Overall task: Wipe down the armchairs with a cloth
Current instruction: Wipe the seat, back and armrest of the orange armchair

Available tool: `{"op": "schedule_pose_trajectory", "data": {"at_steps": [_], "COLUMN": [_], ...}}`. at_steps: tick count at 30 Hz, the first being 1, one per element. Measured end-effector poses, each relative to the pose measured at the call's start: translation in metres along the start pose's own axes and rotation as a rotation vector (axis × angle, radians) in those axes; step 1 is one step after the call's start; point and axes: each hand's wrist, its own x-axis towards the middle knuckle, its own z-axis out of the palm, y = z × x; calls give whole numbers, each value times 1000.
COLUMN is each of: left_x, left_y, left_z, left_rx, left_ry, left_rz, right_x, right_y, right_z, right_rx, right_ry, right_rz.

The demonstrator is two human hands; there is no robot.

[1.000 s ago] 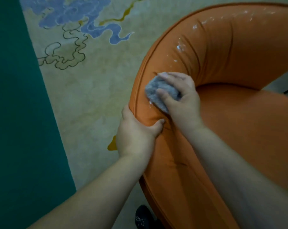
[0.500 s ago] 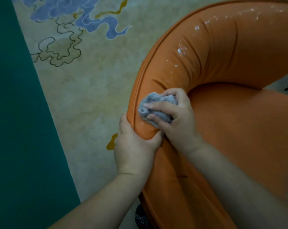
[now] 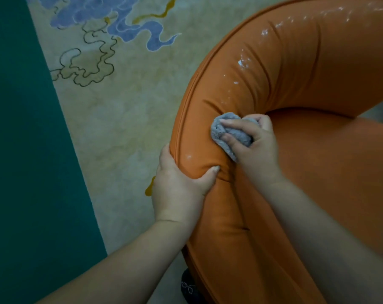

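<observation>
An orange armchair with a curved padded backrest fills the right side of the head view. White wet streaks and flecks shine along the top of its backrest. My right hand grips a bunched grey cloth and presses it against the inner left curve of the backrest. My left hand grips the backrest's outer rim just below the cloth, thumb dug into the padding. The orange seat cushion lies to the right of my right hand.
A beige carpet with a blue and yellow cloud pattern lies left of the chair, bordered by a dark green band on the far left. A dark shoe shows at the bottom beside the chair's base.
My right hand with the cloth slid down the backrest toward my left hand, then back up and slightly inward. My left hand has kept its grip on the rim.
</observation>
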Motion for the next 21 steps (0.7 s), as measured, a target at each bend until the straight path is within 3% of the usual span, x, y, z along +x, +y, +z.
{"op": "schedule_pose_trajectory", "data": {"at_steps": [2, 5, 7, 12, 17, 21], "left_x": [0, 1, 0, 1, 1, 0], "left_y": [-1, -1, -2, -1, -4, -2], "left_z": [0, 0, 0, 0, 1, 2], "left_rx": [8, -45, -58, -11, -62, 7], "left_ry": [12, 3, -2, 19, 17, 21], "left_rz": [-8, -29, -43, -21, -37, -8], "right_x": [4, 1, -1, 19, -8, 17], "right_y": [-10, -31, -35, -27, -30, -10], "right_z": [0, 13, 20, 11, 24, 7], "right_rx": [7, -114, -202, -139, -140, -96], "right_ry": [-18, -268, -361, -164, -300, -94], "right_rz": [-57, -354, -424, -212, -472, -171]}}
